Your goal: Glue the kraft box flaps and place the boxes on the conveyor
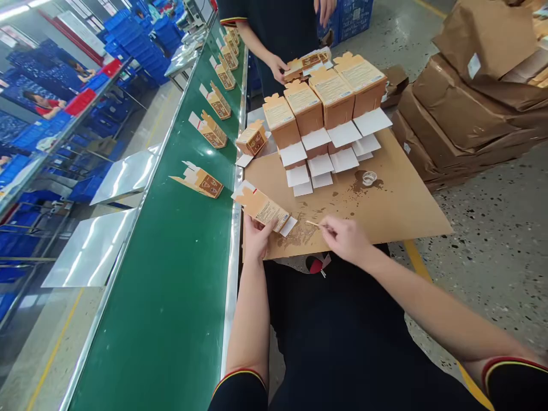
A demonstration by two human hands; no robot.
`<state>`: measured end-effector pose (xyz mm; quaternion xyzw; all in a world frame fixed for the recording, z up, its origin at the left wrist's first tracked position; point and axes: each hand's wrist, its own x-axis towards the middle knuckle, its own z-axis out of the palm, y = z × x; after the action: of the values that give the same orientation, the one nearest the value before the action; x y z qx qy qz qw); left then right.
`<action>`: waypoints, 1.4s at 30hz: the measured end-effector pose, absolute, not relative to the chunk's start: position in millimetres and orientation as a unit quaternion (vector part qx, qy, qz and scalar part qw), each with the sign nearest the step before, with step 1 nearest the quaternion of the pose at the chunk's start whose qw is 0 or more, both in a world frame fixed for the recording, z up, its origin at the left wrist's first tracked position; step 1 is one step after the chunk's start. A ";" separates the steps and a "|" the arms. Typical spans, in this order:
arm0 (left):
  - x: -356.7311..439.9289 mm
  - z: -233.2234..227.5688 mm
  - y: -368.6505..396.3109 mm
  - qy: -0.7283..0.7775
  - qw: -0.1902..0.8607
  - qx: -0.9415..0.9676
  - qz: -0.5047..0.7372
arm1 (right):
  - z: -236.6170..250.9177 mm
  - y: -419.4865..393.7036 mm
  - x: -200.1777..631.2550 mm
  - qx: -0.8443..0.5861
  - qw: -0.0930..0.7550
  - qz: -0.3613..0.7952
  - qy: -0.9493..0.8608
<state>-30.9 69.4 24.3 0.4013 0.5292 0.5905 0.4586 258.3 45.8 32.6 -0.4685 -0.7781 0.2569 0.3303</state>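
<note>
Left hand (257, 240) is closed on a carton (266, 210), held tilted above the near left part of the cardboard sheet (402, 208). Right hand (346, 238) pinches a thin stick (313, 223), its tip just beside the carton's white flap (289, 226), apparently not touching. Step in hand appears to be bringing stick and carton together. Next move, in my judgement, calls for a steady carton and light stick control.
</note>
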 end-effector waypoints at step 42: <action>-166.9 52.1 -5.5 0.682 0.147 0.326 0.638 | 39.9 21.3 277.6 -0.511 0.449 0.328 -0.655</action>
<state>-166.9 -5.5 52.1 0.3264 0.6818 0.6380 0.1469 277.6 21.3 39.9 -0.5113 -0.6552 0.3276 0.4495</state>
